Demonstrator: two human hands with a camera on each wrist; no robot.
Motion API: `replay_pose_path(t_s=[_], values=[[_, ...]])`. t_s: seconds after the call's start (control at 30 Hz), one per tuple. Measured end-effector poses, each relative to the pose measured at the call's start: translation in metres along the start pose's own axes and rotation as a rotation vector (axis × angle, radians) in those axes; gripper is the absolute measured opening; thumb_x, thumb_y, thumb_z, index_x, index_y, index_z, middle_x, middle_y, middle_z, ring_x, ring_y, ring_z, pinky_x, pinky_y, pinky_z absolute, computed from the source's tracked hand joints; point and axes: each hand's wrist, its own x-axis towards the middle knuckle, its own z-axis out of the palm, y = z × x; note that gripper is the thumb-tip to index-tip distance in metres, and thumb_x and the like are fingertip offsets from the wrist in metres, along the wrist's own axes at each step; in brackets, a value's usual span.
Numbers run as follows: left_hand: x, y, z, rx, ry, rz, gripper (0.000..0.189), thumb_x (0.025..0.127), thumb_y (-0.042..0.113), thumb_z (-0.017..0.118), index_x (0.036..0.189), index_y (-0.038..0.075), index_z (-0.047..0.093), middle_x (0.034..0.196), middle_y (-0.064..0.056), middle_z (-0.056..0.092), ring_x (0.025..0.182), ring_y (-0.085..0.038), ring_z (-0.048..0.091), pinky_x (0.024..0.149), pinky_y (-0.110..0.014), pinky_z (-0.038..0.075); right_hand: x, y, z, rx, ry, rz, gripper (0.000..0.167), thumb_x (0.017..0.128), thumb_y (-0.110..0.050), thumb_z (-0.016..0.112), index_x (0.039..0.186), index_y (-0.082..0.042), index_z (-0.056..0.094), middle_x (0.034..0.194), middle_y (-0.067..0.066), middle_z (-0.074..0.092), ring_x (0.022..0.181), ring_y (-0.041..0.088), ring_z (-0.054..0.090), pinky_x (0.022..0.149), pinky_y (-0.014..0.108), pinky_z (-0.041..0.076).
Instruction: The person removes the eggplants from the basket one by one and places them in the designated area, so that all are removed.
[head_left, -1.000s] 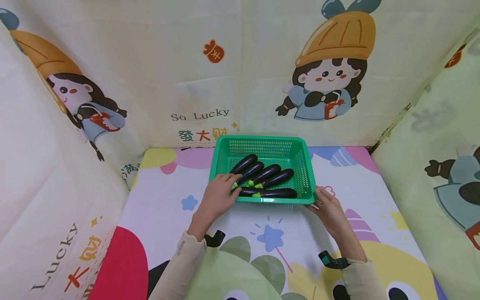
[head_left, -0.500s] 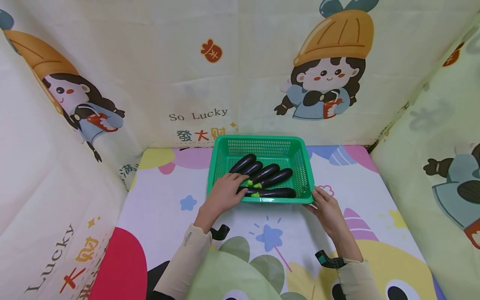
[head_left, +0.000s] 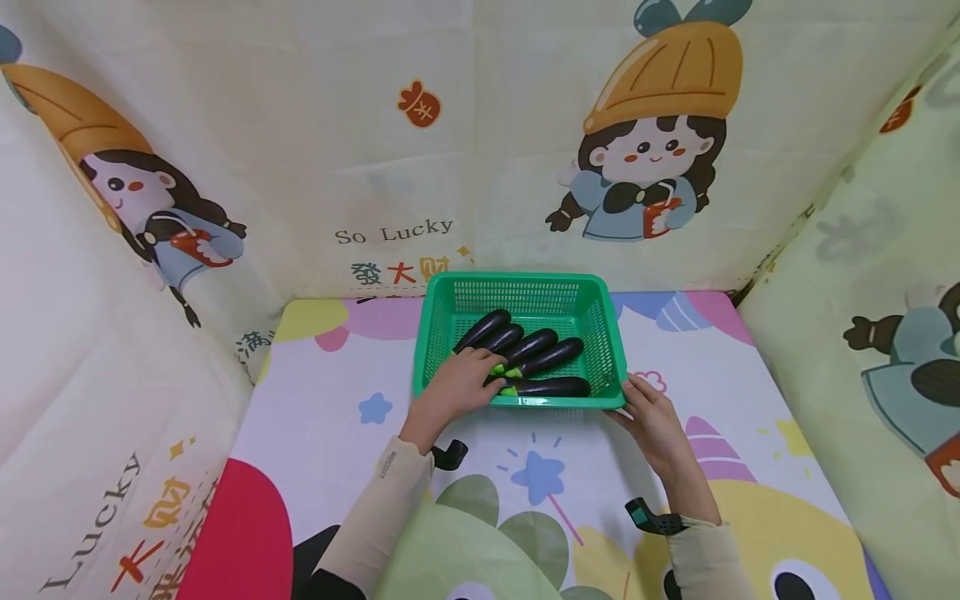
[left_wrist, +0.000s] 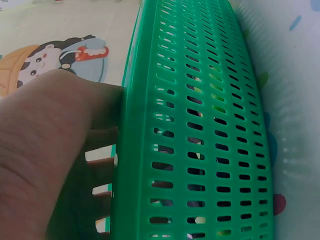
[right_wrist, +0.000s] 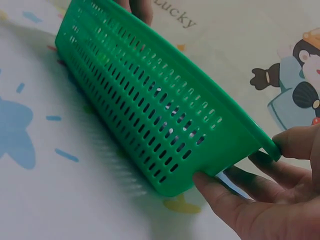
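A green perforated plastic basket (head_left: 611, 333) holds several dark purple eggplants (head_left: 551, 387) with green stem ends. My left hand (head_left: 456, 388) reaches over the basket's near rim at the left, its spread fingers and thumb over the stem ends of the eggplants. In the left wrist view the spaced fingers of that hand (left_wrist: 40, 150) go down behind the basket wall (left_wrist: 200, 130), so their tips are hidden. At the near right corner, my right hand (head_left: 654, 417) grips the basket. Seen from the right wrist, its thumb (right_wrist: 295, 142) lies on the rim and its fingers are underneath.
The basket stands toward the back of a table with a colourful cartoon-printed cover (head_left: 540, 479), close to a cream printed cloth wall (head_left: 510, 183). More printed cloth hangs at the left (head_left: 112, 375) and right (head_left: 810, 275).
My left hand has slid to the right over the eggplants, hiding more of the left stem ends. The right hand keeps its grip on the corner; basket and eggplants stay almost in place.
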Motion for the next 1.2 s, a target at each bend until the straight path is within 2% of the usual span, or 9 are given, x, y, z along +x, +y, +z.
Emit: replay_pose_path(t_s=[0.2,0.43,0.73,1.0,1.2], values=[[0.007,-0.001,0.003,0.012,-0.056,-0.011,0.044,0.107,0.041,0.056,0.143,0.018,0.064,0.145,-0.008,0.064,0.130,-0.030,0.060,0.110,-0.052,0.050,0.000,0.001,0.001,0.009,0.004,-0.006,0.064,0.112,-0.032,0.047,0.161,0.004,0.028,0.126,-0.013,0.067,0.111,0.001,0.068,0.094,0.025,0.058],[0.014,-0.003,0.002,-0.006,-0.147,-0.035,0.045,0.107,0.041,0.053,0.143,0.016,0.063,0.143,-0.009,0.065,0.129,-0.031,0.060,0.110,-0.050,0.050,0.000,0.002,0.000,-0.026,0.005,-0.008,0.066,0.111,-0.035,0.048,0.163,0.001,0.027,0.135,-0.012,0.063,0.116,0.001,0.067,0.095,0.026,0.058],[0.021,-0.002,0.001,-0.039,-0.264,-0.090,0.050,0.106,0.043,0.052,0.149,0.018,0.058,0.150,-0.011,0.058,0.137,-0.032,0.056,0.115,-0.053,0.046,0.000,0.004,-0.001,-0.024,0.006,0.003,0.066,0.111,-0.037,0.048,0.163,0.000,0.028,0.139,-0.006,0.059,0.116,0.001,0.067,0.095,0.027,0.059],[0.024,0.001,0.000,-0.064,-0.333,-0.141,0.051,0.105,0.044,0.053,0.150,0.021,0.057,0.146,-0.010,0.060,0.123,-0.028,0.059,0.114,-0.052,0.047,-0.003,0.002,0.000,-0.039,0.011,0.018,0.067,0.111,-0.037,0.047,0.163,-0.001,0.026,0.144,-0.001,0.053,0.116,0.001,0.066,0.096,0.026,0.058],[0.029,0.002,-0.002,-0.076,-0.379,-0.163,0.050,0.103,0.043,0.056,0.148,0.022,0.059,0.141,-0.008,0.063,0.116,-0.026,0.057,0.113,-0.051,0.047,-0.003,0.001,0.000,-0.008,0.009,0.022,0.066,0.111,-0.036,0.048,0.162,0.001,0.027,0.135,-0.009,0.061,0.115,0.001,0.066,0.095,0.027,0.059]])
